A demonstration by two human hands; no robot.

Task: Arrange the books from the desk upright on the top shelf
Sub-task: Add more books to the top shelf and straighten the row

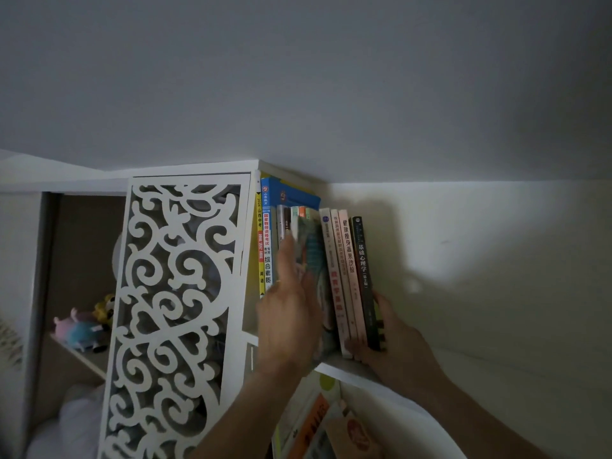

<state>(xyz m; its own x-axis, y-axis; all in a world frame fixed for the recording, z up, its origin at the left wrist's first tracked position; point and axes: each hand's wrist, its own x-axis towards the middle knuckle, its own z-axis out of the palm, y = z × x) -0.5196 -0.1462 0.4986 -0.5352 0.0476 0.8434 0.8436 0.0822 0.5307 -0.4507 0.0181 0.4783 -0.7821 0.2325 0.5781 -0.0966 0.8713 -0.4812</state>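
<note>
At far left, soft toys (pixel 84 327) are seen on a lower shelf behind a white fretwork panel (pixel 175 309). Just right of the panel, a yellow-spined book (pixel 260 246) and a blue-spined book (pixel 267 240) are stood upright on the top shelf (pixel 344 366). The left hand (pixel 291 313), blurred, is held flat with fingers straight against a greenish-covered book (pixel 313 253) in the middle of the row. Three pale-spined books (pixel 341 273) and a black-spined book (pixel 364 276) are leaned slightly beside it. The right hand (pixel 387 342) is curled round the lower end of this group, thumb on the spines. Further books (pixel 311 422) are noted on the shelf beneath.
</note>
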